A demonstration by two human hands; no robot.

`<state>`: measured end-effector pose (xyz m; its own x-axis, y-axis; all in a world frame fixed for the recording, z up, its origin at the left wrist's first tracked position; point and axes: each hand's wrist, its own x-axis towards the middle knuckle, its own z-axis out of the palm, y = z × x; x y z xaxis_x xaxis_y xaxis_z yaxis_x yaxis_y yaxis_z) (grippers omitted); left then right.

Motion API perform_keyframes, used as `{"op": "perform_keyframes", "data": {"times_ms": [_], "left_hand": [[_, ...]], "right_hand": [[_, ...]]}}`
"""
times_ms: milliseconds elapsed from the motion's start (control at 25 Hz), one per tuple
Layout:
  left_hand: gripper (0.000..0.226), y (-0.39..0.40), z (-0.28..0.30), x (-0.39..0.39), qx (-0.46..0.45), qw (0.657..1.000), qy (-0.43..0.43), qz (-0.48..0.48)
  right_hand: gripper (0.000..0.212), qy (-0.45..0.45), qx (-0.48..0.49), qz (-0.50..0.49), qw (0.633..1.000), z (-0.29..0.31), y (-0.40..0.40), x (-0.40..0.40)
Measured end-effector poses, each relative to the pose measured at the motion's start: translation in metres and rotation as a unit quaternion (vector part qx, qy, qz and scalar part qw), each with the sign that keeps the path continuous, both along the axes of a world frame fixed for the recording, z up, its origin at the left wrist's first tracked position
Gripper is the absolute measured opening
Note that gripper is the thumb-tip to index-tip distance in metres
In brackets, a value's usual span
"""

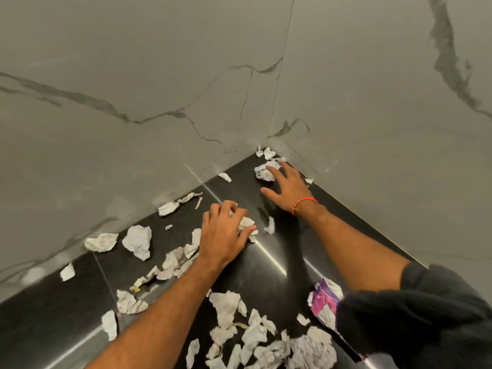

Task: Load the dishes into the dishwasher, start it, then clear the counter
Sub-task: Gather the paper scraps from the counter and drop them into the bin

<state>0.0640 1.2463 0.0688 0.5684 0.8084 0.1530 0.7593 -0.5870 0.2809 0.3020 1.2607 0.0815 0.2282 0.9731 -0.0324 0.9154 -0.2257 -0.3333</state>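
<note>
Crumpled white paper scraps lie all over a glossy black counter [279, 251] that runs into a wall corner. My left hand [223, 233] is in the middle of the counter, its fingers curled round a small wad of paper [247, 225]. My right hand [286, 186] reaches toward the far corner with fingers spread, the fingertips touching a crumpled paper ball [263, 173]. A red bracelet sits on that wrist. A few small scraps [267, 153] lie tight in the corner beyond it.
Grey marble-look walls [159, 102] meet at the corner and hem the counter at the back and right. A heap of paper scraps [253, 336] lies near the front. A purple and white wrapper [323, 302] lies by my dark sleeve [426, 315].
</note>
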Motion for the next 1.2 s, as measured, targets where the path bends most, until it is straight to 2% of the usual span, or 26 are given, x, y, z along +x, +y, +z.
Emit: {"op": "perform_keyframes", "data": {"times_ms": [120, 200, 280, 400, 440, 520, 600, 640, 720, 800, 920, 1040, 1120, 1200], "left_hand": [[0.084, 0.019, 0.003, 0.0, -0.104, 0.991, 0.077, 0.032], [0.095, 0.023, -0.001, 0.003, -0.153, 0.981, 0.114, 0.035], [0.096, 0.025, -0.001, 0.007, -0.164, 0.978, 0.124, 0.043], [0.097, 0.03, 0.002, 0.015, -0.164, 0.972, 0.162, 0.052], [0.098, 0.03, 0.004, 0.019, -0.169, 0.968, 0.178, 0.05], [0.1, 0.033, 0.008, 0.023, -0.177, 0.964, 0.194, 0.048], [0.1, 0.033, 0.01, 0.024, -0.184, 0.962, 0.196, 0.045], [0.099, 0.033, 0.01, 0.025, -0.185, 0.962, 0.197, 0.044], [0.098, 0.035, 0.011, 0.026, -0.185, 0.961, 0.201, 0.042], [0.099, 0.035, 0.012, 0.027, -0.19, 0.96, 0.2, 0.042], [0.101, 0.033, 0.011, 0.025, -0.194, 0.963, 0.184, 0.043], [0.098, 0.026, 0.005, 0.016, -0.2, 0.967, 0.151, 0.039], [0.097, 0.022, 0.004, 0.009, -0.206, 0.97, 0.125, 0.036], [0.097, 0.021, 0.002, 0.006, -0.214, 0.971, 0.097, 0.036]], "right_hand": [[0.074, -0.002, -0.01, -0.007, 1.0, -0.002, 0.047, 0.008], [0.078, 0.002, -0.033, -0.011, 0.999, -0.005, 0.072, 0.016], [0.082, 0.008, -0.076, -0.006, 0.997, -0.007, 0.093, 0.022], [0.077, -0.04, -0.11, 0.039, 0.992, -0.016, 0.106, 0.02], [0.07, -0.056, -0.086, 0.047, 0.994, -0.018, 0.103, 0.018], [0.051, -0.074, 0.024, 0.036, 0.996, -0.018, 0.099, 0.013], [0.049, -0.066, 0.082, 0.008, 0.994, -0.019, 0.099, 0.011], [0.056, -0.043, 0.075, 0.0, 0.996, -0.022, 0.099, 0.011], [0.066, 0.061, 0.046, 0.004, 0.997, -0.029, 0.094, 0.003], [0.061, 0.136, 0.04, 0.068, 0.988, -0.035, 0.085, -0.023], [0.043, 0.071, 0.019, 0.197, 0.978, -0.036, 0.068, -0.067], [0.035, 0.04, 0.035, 0.19, 0.98, -0.03, 0.039, -0.072], [0.037, 0.005, 0.033, 0.182, 0.983, -0.019, 0.011, -0.062], [0.042, 0.009, 0.045, 0.146, 0.988, -0.008, -0.012, -0.044]]}}
